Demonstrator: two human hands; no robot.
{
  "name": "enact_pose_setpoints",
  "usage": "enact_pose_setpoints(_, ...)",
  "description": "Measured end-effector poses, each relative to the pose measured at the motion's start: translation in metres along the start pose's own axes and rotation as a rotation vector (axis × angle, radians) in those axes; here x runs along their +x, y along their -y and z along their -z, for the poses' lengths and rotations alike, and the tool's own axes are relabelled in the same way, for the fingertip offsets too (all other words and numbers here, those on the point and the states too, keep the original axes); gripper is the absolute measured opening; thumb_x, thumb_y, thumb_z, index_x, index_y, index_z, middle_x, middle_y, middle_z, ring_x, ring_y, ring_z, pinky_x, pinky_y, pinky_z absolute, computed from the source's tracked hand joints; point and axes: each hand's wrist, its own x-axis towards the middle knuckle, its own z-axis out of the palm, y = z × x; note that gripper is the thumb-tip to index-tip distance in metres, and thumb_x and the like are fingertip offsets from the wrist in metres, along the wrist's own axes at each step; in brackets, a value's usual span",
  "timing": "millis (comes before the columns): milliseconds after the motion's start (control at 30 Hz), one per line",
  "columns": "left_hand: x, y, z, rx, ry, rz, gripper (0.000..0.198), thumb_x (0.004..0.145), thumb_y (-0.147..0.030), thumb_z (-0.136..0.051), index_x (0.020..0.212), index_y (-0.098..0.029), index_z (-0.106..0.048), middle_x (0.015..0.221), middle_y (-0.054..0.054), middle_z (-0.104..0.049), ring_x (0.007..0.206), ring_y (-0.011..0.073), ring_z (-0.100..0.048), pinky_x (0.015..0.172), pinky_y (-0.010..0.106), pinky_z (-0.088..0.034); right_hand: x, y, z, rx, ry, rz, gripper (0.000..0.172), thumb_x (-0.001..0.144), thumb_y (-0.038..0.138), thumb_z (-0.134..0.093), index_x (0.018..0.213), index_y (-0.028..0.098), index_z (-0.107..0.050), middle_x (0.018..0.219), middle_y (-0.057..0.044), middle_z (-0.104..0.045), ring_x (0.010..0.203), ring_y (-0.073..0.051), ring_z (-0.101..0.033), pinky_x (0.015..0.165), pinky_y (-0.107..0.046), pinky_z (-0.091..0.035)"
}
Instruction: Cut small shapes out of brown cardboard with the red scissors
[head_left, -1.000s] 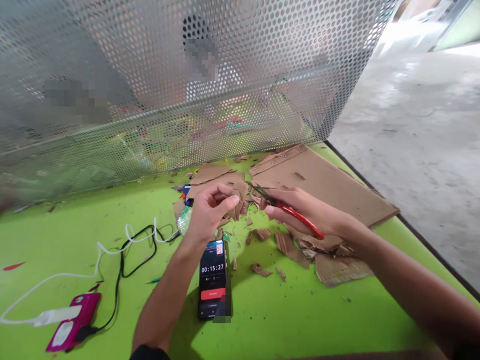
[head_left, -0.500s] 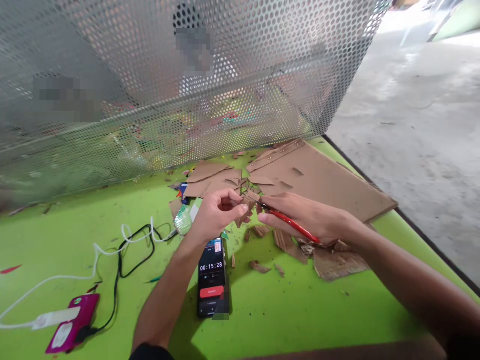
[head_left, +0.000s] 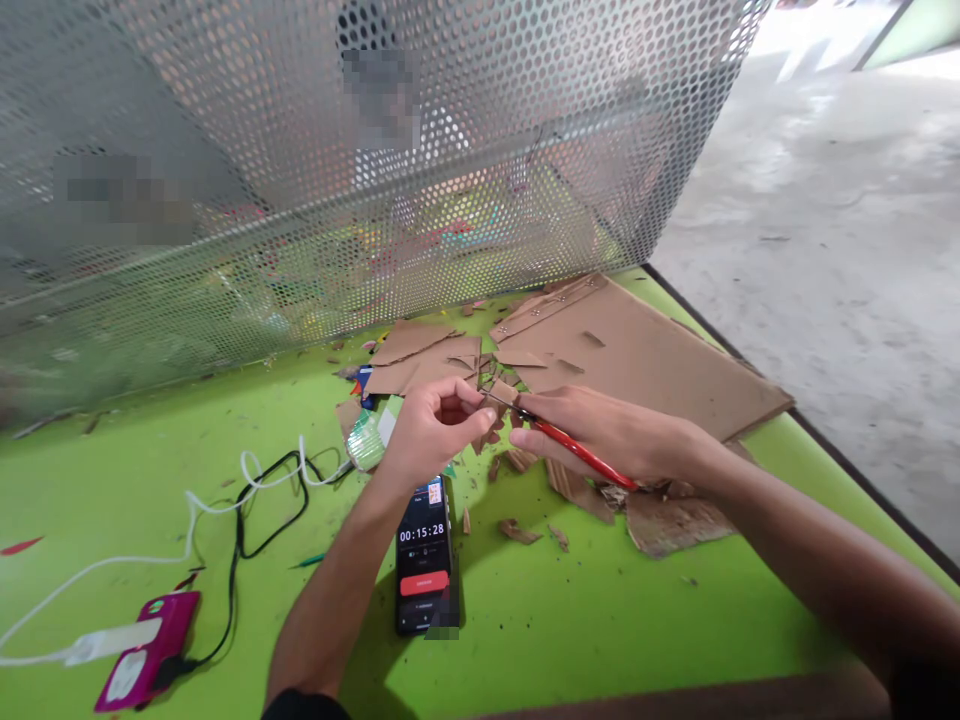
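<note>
My right hand (head_left: 600,432) grips red-handled scissors (head_left: 574,447), their blades pointing left. The blades meet a small brown cardboard piece (head_left: 501,392) pinched in the closed fingers of my left hand (head_left: 431,425). Both hands hover above a green table (head_left: 585,620), just beyond a black phone (head_left: 423,556) showing a timer of 00:15:28. Cardboard scraps (head_left: 525,530) lie scattered under and around the hands.
A large cardboard sheet (head_left: 645,350) lies at the back right, smaller pieces (head_left: 420,352) behind the hands. A pink phone (head_left: 146,660) with white and black cables (head_left: 247,500) sits at the left. A perforated metal screen (head_left: 300,180) stands along the back; people sit behind it.
The scissors' blades have moved left onto the small cardboard piece in my left hand. The phone's timer went from 00:15:27 to 00:15:28.
</note>
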Motion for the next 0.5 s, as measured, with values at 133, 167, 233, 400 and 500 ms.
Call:
enact_pose_setpoints(133,-0.0013,-0.0007,-0.0008,0.009,-0.006,-0.009,0.027,0.065,-0.021,-0.088,0.071,-0.016,-0.062,0.066,-0.001,-0.073,0.056,0.0128,-0.071,0.050,0.019,-0.056,-0.0001,0.0029,0.0006,-0.020,-0.003,-0.014,0.050,0.108,0.061,-0.043,0.107,0.017,-0.067,0.083,-0.005,-0.069,0.070,-0.018,-0.062,0.069,-0.032,-0.049)
enact_pose_setpoints(167,-0.0017,-0.0011,-0.0009,0.009,-0.007,-0.009,0.027,0.065,-0.021,-0.088,0.071,-0.016,-0.062,0.065,-0.001,-0.073,0.056,0.0125,-0.070,0.049,0.018,-0.055,-0.0002,0.0033,0.0007,-0.022,-0.004,-0.014,0.050,0.107,0.062,-0.043,0.107,0.017,-0.067,0.083,-0.005,-0.069,0.070,-0.018,-0.062,0.070,-0.031,-0.049)
enact_pose_setpoints(233,-0.0023,-0.0018,-0.0010,0.009,-0.006,-0.010,0.027,0.065,-0.021,-0.088,0.071,-0.016,-0.062,0.065,-0.001,-0.073,0.054,0.0119,-0.069,0.049,0.018,-0.055,-0.0005,0.0035,0.0008,-0.021,-0.009,-0.011,0.051,0.107,0.063,-0.044,0.107,0.017,-0.067,0.083,-0.005,-0.070,0.070,-0.019,-0.062,0.070,-0.032,-0.049)
enact_pose_setpoints(400,-0.0028,-0.0030,-0.0011,0.023,-0.009,-0.010,0.026,0.066,-0.022,-0.088,0.071,-0.017,-0.062,0.065,-0.001,-0.073,0.055,0.0126,-0.070,0.050,0.019,-0.056,-0.0014,0.0029,0.0005,-0.018,-0.018,-0.022,0.052,0.107,0.063,-0.044,0.107,0.016,-0.068,0.085,-0.006,-0.071,0.072,-0.020,-0.063,0.073,-0.033,-0.050)
enact_pose_setpoints(500,-0.0024,-0.0028,-0.0013,0.030,-0.011,-0.012,0.027,0.066,-0.023,-0.088,0.071,-0.017,-0.062,0.066,-0.001,-0.073,0.057,0.0138,-0.072,0.050,0.019,-0.056,-0.0016,0.0031,0.0008,-0.035,-0.007,-0.028,0.054,0.107,0.063,-0.042,0.109,0.016,-0.067,0.086,-0.007,-0.071,0.073,-0.020,-0.063,0.073,-0.033,-0.050)
